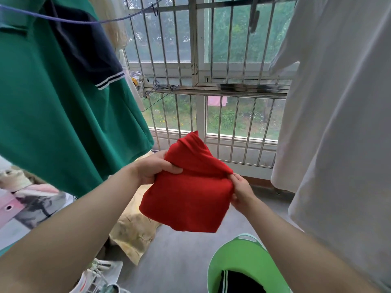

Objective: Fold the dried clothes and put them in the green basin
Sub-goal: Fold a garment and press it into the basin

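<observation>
A red garment, folded into a small thick square, hangs in the air in front of me at chest height. My left hand grips its upper left edge, thumb on top. At the right edge my right hand pinches the fold. Below and to the right, the green basin stands on the floor with a folded dark garment with white stripes inside it.
A green shirt with navy sleeves hangs at the left and a white shirt at the right. A barred window is ahead. A yellowish sack lies on the grey floor, with bedding and white shoes at the left.
</observation>
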Available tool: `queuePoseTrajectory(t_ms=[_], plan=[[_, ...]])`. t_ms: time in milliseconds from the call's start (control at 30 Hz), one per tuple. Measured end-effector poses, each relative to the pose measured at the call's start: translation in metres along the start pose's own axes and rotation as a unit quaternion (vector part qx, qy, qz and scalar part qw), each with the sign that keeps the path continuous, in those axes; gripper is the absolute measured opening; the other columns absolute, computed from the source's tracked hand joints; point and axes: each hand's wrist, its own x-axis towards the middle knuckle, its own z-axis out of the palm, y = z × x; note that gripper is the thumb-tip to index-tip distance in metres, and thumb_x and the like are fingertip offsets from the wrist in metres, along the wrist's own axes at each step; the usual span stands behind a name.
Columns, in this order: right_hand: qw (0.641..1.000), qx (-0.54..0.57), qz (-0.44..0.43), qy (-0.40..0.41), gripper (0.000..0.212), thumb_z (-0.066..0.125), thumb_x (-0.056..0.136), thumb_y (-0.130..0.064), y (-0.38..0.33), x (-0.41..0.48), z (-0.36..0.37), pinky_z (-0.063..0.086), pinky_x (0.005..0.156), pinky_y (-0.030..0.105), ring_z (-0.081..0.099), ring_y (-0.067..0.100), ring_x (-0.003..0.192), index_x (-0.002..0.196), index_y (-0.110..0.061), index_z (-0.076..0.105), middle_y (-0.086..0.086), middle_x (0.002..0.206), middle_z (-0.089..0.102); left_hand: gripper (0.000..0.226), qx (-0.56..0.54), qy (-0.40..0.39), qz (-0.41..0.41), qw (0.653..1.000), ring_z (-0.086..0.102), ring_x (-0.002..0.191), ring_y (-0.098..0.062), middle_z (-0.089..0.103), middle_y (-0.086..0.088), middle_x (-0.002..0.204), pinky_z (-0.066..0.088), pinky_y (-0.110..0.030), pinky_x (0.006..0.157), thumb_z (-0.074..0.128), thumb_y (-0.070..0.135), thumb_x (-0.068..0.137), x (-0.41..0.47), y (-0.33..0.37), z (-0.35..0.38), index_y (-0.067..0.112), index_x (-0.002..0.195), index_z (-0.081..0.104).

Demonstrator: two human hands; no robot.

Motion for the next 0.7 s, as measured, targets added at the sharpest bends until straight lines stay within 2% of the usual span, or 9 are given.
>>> queuePoseTrajectory(t_ms=[133, 200, 267, 300, 367, 467, 567, 633, 700], plan=[[0.998, 0.01, 0.058, -0.024, 0.01, 0.053, 0.095, -0.016, 0.0, 0.003, -0.005, 0.051, 0.049, 0.024, 0.059, 0.012, 0.054, 0.094, -0.01, 0.061, 0.011, 0.082, 0.06, 0.066, -0.022, -0.009, 0.013, 1.0, 0.069, 0.089, -0.024, 0.072, -0.009, 0.099, 0.056, -0.036, 0.077, 0.08, 0.01, 0.044, 0.001, -0.002, 0.004, 0.015, 0.107, 0.063], [0.995, 0.029, 0.082, -0.045, 0.014, 0.06, 0.09, -0.021, 0.001, 0.0, -0.006, 0.056, 0.059, 0.029, 0.064, 0.017, 0.065, 0.098, -0.01, 0.061, 0.012, 0.089, 0.063, 0.065, -0.036, -0.022, 0.011, 0.999, 0.069, 0.091, -0.026, 0.071, -0.012, 0.103, 0.057, -0.038, 0.078, 0.081, 0.011, 0.046, 0.001, 0.003, 0.009, 0.015, 0.108, 0.063], [0.984, 0.055, 0.128, -0.11, 0.042, 0.073, 0.077, -0.037, 0.001, -0.006, -0.008, 0.053, 0.088, 0.038, 0.066, 0.026, 0.092, 0.106, -0.009, 0.063, 0.014, 0.1, 0.065, 0.071, -0.04, -0.027, 0.008, 0.999, 0.069, 0.096, -0.028, 0.07, -0.015, 0.109, 0.056, -0.04, 0.081, 0.088, 0.017, 0.045, 0.001, 0.01, 0.011, 0.014, 0.111, 0.063], [0.975, 0.056, 0.141, -0.161, 0.06, 0.079, 0.067, -0.046, -0.001, -0.009, -0.01, 0.046, 0.1, 0.045, 0.062, 0.029, 0.108, 0.113, -0.01, 0.064, 0.016, 0.11, 0.065, 0.079, -0.039, -0.023, 0.007, 0.999, 0.068, 0.099, -0.029, 0.069, -0.014, 0.111, 0.055, -0.042, 0.084, 0.093, 0.022, 0.041, 0.002, 0.013, 0.011, 0.015, 0.114, 0.062], [0.956, 0.028, 0.143, -0.256, 0.088, 0.081, 0.056, -0.058, -0.002, -0.014, -0.014, 0.035, 0.11, 0.051, 0.05, 0.031, 0.128, 0.128, -0.015, 0.058, 0.014, 0.132, 0.057, 0.092, -0.035, -0.016, 0.004, 0.999, 0.067, 0.102, -0.029, 0.069, -0.013, 0.113, 0.054, -0.043, 0.086, 0.096, 0.031, 0.034, 0.002, 0.018, 0.01, 0.016, 0.117, 0.06], [0.95, -0.043, 0.152, -0.269, 0.109, 0.086, 0.05, -0.058, -0.001, -0.011, -0.016, 0.027, 0.114, 0.054, 0.041, 0.027, 0.136, 0.143, -0.029, 0.037, 0.006, 0.146, 0.045, 0.093, -0.039, -0.026, 0.007, 0.999, 0.067, 0.102, -0.028, 0.069, -0.012, 0.113, 0.056, -0.041, 0.084, 0.097, 0.034, 0.032, 0.001, 0.021, 0.012, 0.017, 0.116, 0.06], [0.947, -0.087, 0.164, -0.264, 0.118, 0.086, 0.05, -0.059, 0.002, -0.01, -0.011, 0.015, 0.117, 0.056, 0.029, 0.027, 0.142, 0.147, -0.036, 0.023, 0.004, 0.154, 0.032, 0.093, -0.039, -0.048, 0.01, 0.998, 0.066, 0.104, -0.03, 0.068, -0.013, 0.115, 0.054, -0.044, 0.088, 0.096, 0.034, 0.034, -0.001, 0.025, 0.017, 0.016, 0.118, 0.06], [0.948, -0.06, 0.168, -0.265, 0.12, 0.089, 0.047, -0.055, 0.004, -0.013, -0.007, 0.024, 0.115, 0.053, 0.041, 0.024, 0.136, 0.147, -0.024, 0.031, 0.005, 0.146, 0.045, 0.092, -0.038, -0.06, 0.013, 0.997, 0.066, 0.103, -0.029, 0.069, -0.013, 0.114, 0.054, -0.044, 0.088, 0.096, 0.034, 0.035, -0.003, 0.028, 0.02, 0.016, 0.118, 0.059], [0.947, -0.027, 0.178, -0.265, 0.113, 0.093, 0.039, -0.05, 0.001, -0.016, -0.002, 0.041, 0.103, 0.044, 0.058, 0.022, 0.12, 0.137, -0.014, 0.047, 0.007, 0.132, 0.06, 0.091, -0.047, -0.066, 0.016, 0.997, 0.068, 0.1, -0.028, 0.07, -0.012, 0.111, 0.056, -0.042, 0.084, 0.096, 0.033, 0.035, -0.005, 0.03, 0.019, 0.015, 0.117, 0.06]])
